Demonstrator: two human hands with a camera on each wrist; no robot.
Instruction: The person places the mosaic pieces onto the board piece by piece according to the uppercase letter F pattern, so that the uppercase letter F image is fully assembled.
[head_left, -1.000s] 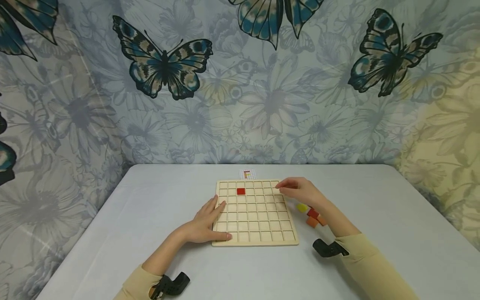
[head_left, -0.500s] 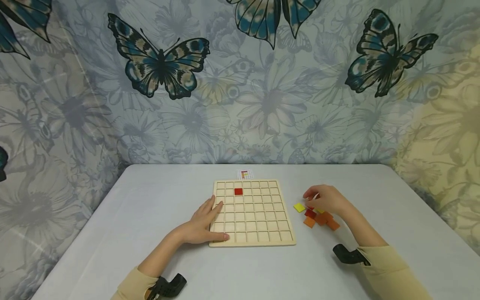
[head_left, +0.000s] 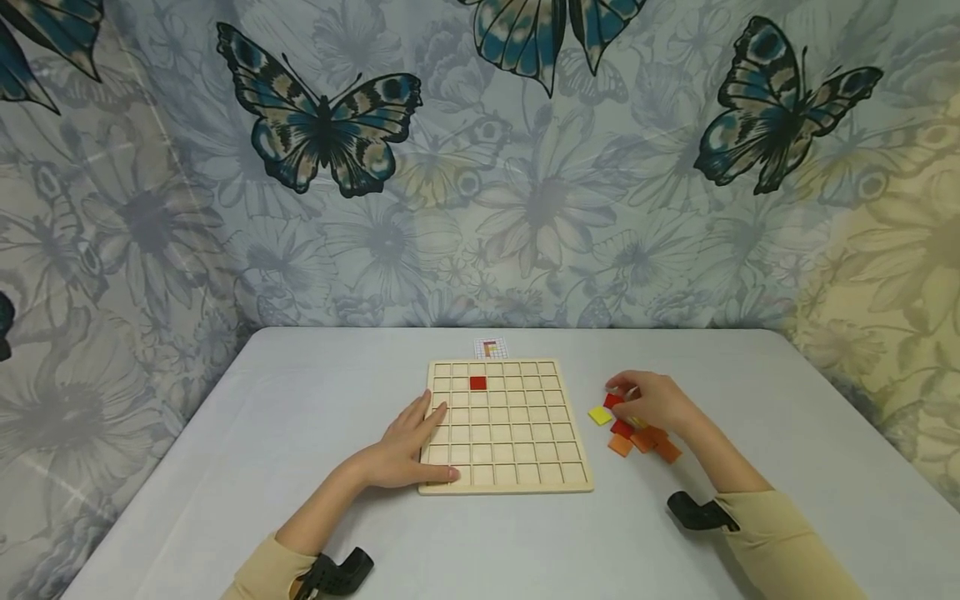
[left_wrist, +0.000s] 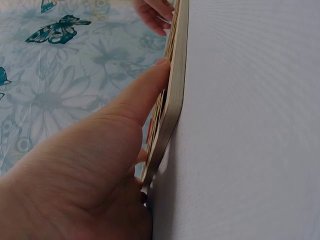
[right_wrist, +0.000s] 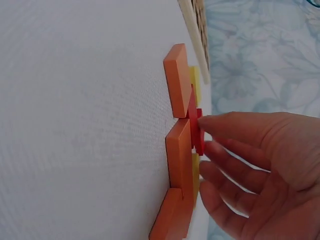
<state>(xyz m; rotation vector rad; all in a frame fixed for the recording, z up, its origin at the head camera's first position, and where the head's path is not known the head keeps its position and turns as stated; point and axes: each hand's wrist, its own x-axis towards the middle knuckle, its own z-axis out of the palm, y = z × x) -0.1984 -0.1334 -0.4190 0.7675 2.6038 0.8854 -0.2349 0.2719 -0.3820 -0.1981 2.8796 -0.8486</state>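
A square wooden grid board (head_left: 517, 433) lies on the white table, with one red tile (head_left: 477, 383) set in a cell near its far edge. My left hand (head_left: 408, 446) rests spread over the board's left edge, thumb on the near corner; the left wrist view shows the thumb (left_wrist: 145, 90) along the rim. To the right of the board, my right hand (head_left: 652, 402) pinches another red tile (head_left: 612, 400) between thumb and fingers, low over a loose group of tiles. In the right wrist view its thumb tip meets that red tile (right_wrist: 200, 145).
Around the right hand lie a yellow tile (head_left: 599, 415), a red tile (head_left: 622, 428) and several orange tiles (head_left: 619, 445), some overlapping. A small card (head_left: 491, 348) with a coloured grid pattern sits behind the board. A butterfly-print cloth (head_left: 525, 208) hangs beyond the table.
My right hand has moved from the board's far right corner down to the tiles on the right, and a red tile now shows at its fingertips. The left hand has stayed on the board.
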